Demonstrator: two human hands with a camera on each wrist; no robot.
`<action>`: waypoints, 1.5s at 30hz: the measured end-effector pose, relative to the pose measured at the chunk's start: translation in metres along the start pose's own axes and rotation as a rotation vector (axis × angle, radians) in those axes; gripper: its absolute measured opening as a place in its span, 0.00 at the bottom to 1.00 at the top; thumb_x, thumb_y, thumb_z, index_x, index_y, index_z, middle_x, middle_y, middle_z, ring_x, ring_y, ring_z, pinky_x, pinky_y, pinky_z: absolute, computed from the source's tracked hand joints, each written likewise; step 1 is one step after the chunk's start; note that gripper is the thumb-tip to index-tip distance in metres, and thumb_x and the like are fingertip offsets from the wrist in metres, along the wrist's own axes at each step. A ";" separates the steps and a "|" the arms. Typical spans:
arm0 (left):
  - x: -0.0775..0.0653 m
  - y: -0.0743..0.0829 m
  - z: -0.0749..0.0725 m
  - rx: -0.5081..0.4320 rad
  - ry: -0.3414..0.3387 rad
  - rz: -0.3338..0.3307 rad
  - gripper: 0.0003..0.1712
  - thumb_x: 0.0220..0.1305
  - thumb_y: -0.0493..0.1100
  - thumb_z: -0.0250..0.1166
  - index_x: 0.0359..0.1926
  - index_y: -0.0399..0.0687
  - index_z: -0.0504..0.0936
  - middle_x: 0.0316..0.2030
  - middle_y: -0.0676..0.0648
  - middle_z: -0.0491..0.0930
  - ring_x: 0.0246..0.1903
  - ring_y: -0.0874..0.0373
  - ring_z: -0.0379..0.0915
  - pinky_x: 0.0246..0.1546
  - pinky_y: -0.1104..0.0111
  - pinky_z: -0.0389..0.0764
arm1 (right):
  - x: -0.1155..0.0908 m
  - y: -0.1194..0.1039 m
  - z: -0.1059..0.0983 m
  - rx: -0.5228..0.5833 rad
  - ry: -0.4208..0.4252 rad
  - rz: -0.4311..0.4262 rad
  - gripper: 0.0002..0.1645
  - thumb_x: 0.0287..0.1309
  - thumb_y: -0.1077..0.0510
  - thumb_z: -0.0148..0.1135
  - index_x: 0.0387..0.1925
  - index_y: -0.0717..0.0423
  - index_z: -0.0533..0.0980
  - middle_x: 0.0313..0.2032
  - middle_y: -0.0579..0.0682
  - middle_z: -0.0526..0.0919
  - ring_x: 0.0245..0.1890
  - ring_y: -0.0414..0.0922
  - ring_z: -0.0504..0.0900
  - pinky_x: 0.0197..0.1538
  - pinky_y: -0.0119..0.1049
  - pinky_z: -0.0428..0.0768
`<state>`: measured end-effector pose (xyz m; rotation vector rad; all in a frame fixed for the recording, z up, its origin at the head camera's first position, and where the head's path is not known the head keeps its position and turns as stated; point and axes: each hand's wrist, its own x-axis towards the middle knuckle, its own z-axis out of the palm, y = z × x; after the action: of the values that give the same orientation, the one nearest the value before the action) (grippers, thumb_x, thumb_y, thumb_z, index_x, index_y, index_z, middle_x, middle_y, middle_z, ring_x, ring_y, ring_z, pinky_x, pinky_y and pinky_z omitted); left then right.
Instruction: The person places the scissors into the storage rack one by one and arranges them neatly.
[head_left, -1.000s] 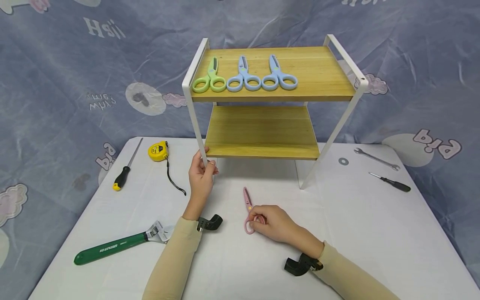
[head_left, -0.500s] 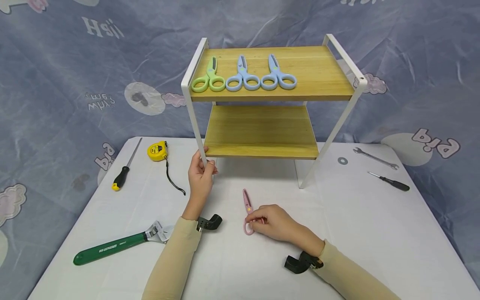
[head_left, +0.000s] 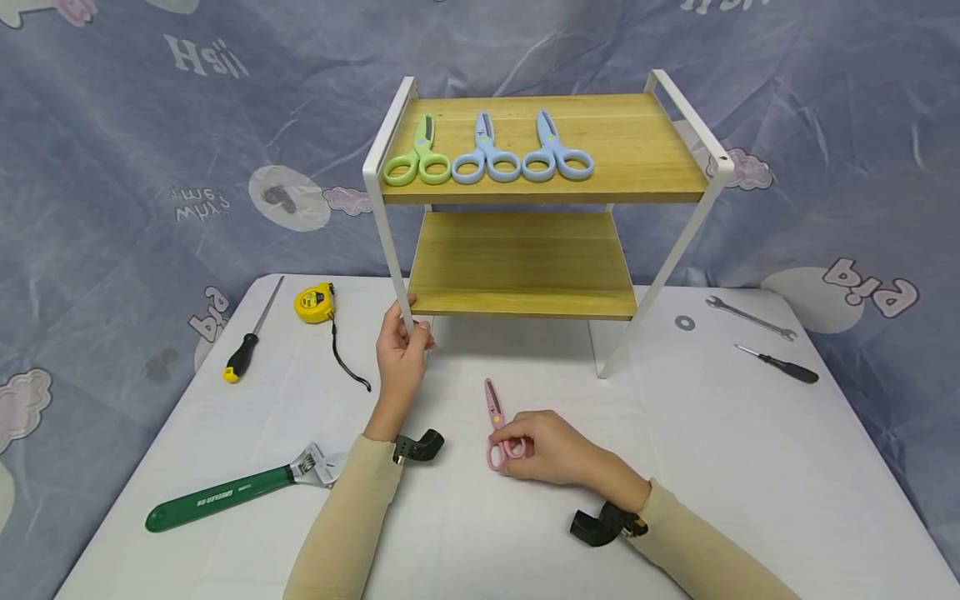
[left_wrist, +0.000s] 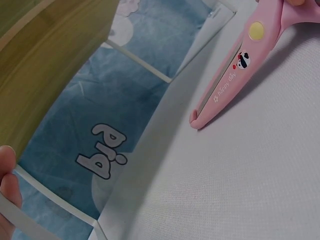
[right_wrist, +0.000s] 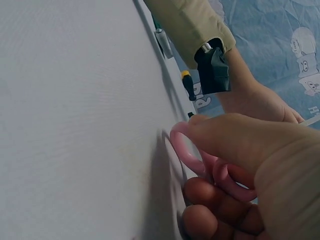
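My left hand [head_left: 401, 358] grips the white front-left leg [head_left: 388, 250] of a two-tier shelf, just below the lower board. With my right hand [head_left: 551, 450] I pinch the handle loops of pink scissors [head_left: 495, 408] in front of the shelf. The blades point away from me. In the left wrist view the scissors' pink-cased blade [left_wrist: 230, 80] is low over the white cloth; I cannot tell whether its tip touches. The right wrist view shows my thumb on one handle loop [right_wrist: 187, 155], fingers curled below. Green scissors [head_left: 422, 154] and two blue scissors [head_left: 486, 154] lie in a row on the top board.
At left lie a screwdriver [head_left: 243, 354], a yellow tape measure [head_left: 315, 303] with a black strap and a green-handled adjustable wrench [head_left: 225, 497]. On the right are a washer [head_left: 684, 323], an open-ended wrench [head_left: 750, 317] and a small screwdriver [head_left: 787, 367]. A patterned cloth [head_left: 150, 167] hangs behind.
The pink scissors have shifted very slightly towards me, and my right thumb sits lower, so more of the loops shows. My left hand keeps its grip on the shelf leg.
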<state>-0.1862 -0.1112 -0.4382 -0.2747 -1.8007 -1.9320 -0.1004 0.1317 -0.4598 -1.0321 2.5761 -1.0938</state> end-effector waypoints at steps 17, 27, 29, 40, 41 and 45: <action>0.000 0.000 0.000 0.000 0.004 0.012 0.25 0.68 0.25 0.55 0.65 0.33 0.72 0.25 0.53 0.76 0.23 0.67 0.76 0.29 0.78 0.83 | 0.002 -0.003 -0.001 -0.020 0.004 -0.010 0.18 0.50 0.59 0.76 0.46 0.52 0.87 0.32 0.40 0.84 0.27 0.28 0.70 0.31 0.22 0.74; 0.002 -0.003 -0.001 0.008 -0.004 0.030 0.24 0.68 0.27 0.55 0.64 0.33 0.72 0.25 0.56 0.75 0.23 0.69 0.76 0.29 0.77 0.84 | 0.003 -0.002 -0.003 -0.034 0.003 -0.010 0.17 0.51 0.58 0.75 0.46 0.52 0.87 0.31 0.39 0.83 0.27 0.28 0.70 0.31 0.22 0.72; 0.002 -0.003 -0.001 0.008 -0.005 0.032 0.24 0.68 0.27 0.55 0.64 0.33 0.72 0.25 0.56 0.75 0.23 0.68 0.76 0.29 0.77 0.84 | 0.003 -0.002 -0.003 -0.027 0.002 -0.009 0.17 0.51 0.58 0.75 0.46 0.52 0.87 0.31 0.40 0.83 0.27 0.28 0.70 0.31 0.22 0.73; 0.001 -0.004 0.000 0.002 -0.001 0.018 0.24 0.69 0.26 0.55 0.64 0.33 0.73 0.25 0.56 0.76 0.23 0.67 0.76 0.29 0.78 0.83 | 0.000 0.001 -0.005 0.039 0.040 0.008 0.17 0.52 0.60 0.76 0.45 0.55 0.87 0.33 0.43 0.86 0.27 0.28 0.70 0.29 0.23 0.75; 0.001 -0.004 0.000 0.005 -0.001 0.018 0.24 0.69 0.26 0.55 0.64 0.33 0.73 0.25 0.56 0.76 0.23 0.68 0.77 0.29 0.78 0.83 | -0.002 0.001 -0.007 0.054 0.043 0.020 0.17 0.51 0.61 0.75 0.45 0.55 0.87 0.32 0.43 0.85 0.27 0.29 0.70 0.29 0.23 0.75; 0.000 -0.003 0.000 0.027 0.005 0.016 0.24 0.69 0.26 0.55 0.65 0.34 0.73 0.24 0.55 0.75 0.23 0.68 0.76 0.29 0.78 0.84 | -0.007 0.002 -0.017 0.095 0.034 0.066 0.16 0.52 0.63 0.73 0.46 0.55 0.87 0.33 0.42 0.85 0.29 0.29 0.72 0.32 0.23 0.76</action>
<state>-0.1875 -0.1111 -0.4405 -0.2744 -1.8147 -1.8947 -0.1025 0.1471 -0.4502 -0.9085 2.5369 -1.2142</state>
